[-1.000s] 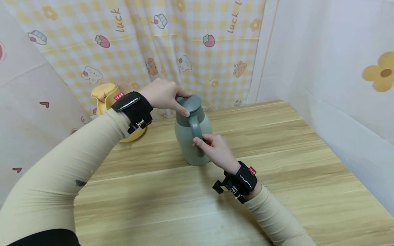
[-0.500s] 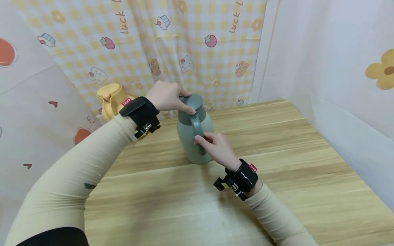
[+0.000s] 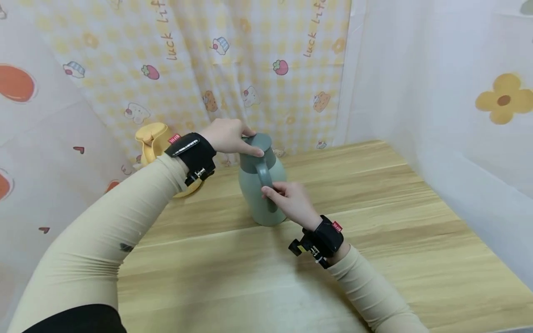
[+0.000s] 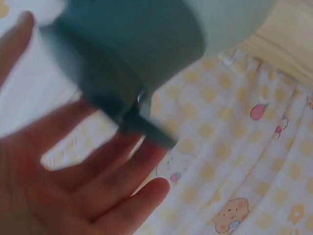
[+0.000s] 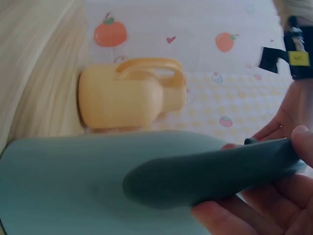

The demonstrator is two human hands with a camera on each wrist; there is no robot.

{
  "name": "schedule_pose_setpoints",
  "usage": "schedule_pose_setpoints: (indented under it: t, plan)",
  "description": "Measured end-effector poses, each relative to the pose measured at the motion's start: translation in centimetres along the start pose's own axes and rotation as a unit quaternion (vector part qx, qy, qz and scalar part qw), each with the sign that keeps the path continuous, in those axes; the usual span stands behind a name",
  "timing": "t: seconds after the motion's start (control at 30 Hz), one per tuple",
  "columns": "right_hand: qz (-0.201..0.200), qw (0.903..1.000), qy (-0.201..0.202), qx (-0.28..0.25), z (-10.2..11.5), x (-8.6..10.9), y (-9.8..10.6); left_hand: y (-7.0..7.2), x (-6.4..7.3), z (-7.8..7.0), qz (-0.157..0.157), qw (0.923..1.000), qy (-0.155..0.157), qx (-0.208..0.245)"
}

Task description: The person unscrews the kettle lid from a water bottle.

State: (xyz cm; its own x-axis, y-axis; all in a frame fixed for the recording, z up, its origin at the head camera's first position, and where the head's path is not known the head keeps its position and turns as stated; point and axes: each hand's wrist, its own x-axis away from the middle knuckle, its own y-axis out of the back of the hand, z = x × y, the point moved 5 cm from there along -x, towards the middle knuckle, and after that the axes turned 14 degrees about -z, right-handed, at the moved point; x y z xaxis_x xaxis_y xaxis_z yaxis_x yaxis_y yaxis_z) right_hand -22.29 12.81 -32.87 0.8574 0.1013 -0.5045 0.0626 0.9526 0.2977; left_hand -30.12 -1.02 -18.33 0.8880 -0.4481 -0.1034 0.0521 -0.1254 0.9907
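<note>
A pale green thermos jug [image 3: 260, 199] with a darker grey-green neck stands upright on the wooden table. Its flat round lid [image 3: 261, 141] is on top. My left hand [image 3: 228, 135] spans the lid from the left, thumb along the near edge above the handle. In the left wrist view, the fingers of that left hand [image 4: 73, 181] reach the lid's rim by a small projecting tab [image 4: 151, 133]. With thumb and fingers my right hand [image 3: 291, 202] grips the lower part of the curved handle [image 3: 263, 173]. The dark handle [image 5: 195, 178] runs across the right wrist view.
Left of the green jug, a yellow jug [image 5: 122, 95] with a looped handle stands on the table, partly hidden behind my left wrist in the head view. A patterned curtain [image 3: 291, 92] hangs behind the wooden table [image 3: 354, 199], with white sheeting [image 3: 416, 83] along the right.
The head view has shifted slightly. Both hands keep their places on the green jug, and it stays where it stands.
</note>
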Motion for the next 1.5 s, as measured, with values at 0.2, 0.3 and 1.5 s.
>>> schedule_pose_setpoints:
  t: [0.2, 0.3, 1.5]
  plan:
    - [0.01, 0.9999, 0.004, -0.002, -0.6, 0.8, -1.0, -0.9, -0.6, 1.1, 0.111, 0.9917, -0.031, 0.057]
    - [0.017, 0.9998, -0.004, -0.007, -0.6, 1.0, -1.1, -1.2, -0.2, 0.7, 0.132, 0.9878, -0.068, 0.048]
    - [-0.023, 0.9985, 0.013, 0.048, -0.2, 0.0, 0.3, -0.1, -1.1, -0.9, 0.012, 0.9981, -0.059, -0.013]
